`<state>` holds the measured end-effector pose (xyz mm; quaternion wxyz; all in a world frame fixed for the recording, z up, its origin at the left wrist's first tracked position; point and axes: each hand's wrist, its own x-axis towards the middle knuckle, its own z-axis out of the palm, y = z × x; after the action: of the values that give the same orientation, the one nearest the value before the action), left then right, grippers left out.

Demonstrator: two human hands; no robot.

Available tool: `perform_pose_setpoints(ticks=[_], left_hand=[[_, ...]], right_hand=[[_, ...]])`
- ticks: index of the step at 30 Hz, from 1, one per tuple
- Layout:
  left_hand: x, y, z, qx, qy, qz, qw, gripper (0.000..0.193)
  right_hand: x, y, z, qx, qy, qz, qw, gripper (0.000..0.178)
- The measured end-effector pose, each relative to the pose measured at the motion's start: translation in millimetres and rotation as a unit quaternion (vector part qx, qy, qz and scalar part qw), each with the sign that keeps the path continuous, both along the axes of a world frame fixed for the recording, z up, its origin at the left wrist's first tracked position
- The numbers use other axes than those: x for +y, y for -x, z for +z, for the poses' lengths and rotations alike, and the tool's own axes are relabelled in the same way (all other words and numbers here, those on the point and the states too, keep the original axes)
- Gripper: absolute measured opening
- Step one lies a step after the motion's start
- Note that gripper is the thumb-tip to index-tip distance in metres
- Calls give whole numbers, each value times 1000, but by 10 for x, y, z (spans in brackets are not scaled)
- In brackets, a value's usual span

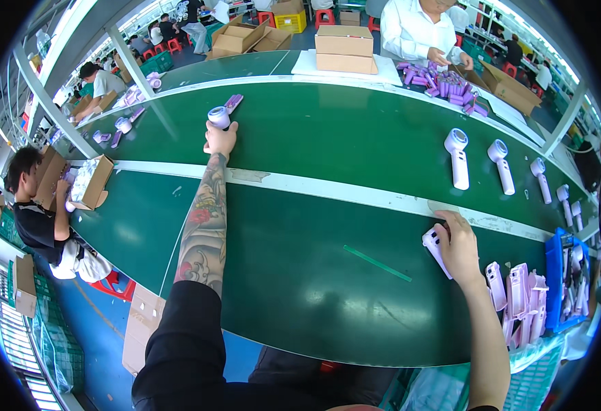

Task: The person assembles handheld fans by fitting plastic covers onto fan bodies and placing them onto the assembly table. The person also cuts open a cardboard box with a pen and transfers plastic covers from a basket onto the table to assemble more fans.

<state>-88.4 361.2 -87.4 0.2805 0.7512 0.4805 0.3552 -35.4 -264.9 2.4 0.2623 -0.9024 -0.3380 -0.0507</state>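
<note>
My left hand reaches to the far belt with its fingers closed round the pale round head of a handheld fan. The fan's darker purple handle points away to the upper right. Closer in on the right, my right hand has its fingers bent over a lavender handle shell, which is tilted on the green tabletop. Part of that shell is hidden behind the fingers. Beside my right wrist lies a pile of lavender handle shells.
Finished-looking fans lie along the belt at right. A blue bin of parts stands at the right edge. A white rail divides belt and table; a green strip lies mid-table. Co-workers sit at left and across, near purple parts.
</note>
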Motion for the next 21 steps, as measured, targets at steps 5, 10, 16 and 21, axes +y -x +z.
perform_pose_setpoints(ticks=[5, 10, 16, 21], left_hand=[[342, 105, 64, -11, -10, 1, 1000, 80], [1, 42, 160, 2, 13, -6, 1000, 75], [-888, 232, 521, -172, 176, -207, 947, 57], [-2027, -44, 653, -435, 481, -347, 678, 51]], right_hand=[[7, 224, 330, 32, 65, 16, 997, 36], [-35, 286, 396, 70, 125, 61, 988, 38], [106, 232, 210, -2, 85, 96, 992, 40], [219, 300, 152, 10, -14, 65, 998, 38]])
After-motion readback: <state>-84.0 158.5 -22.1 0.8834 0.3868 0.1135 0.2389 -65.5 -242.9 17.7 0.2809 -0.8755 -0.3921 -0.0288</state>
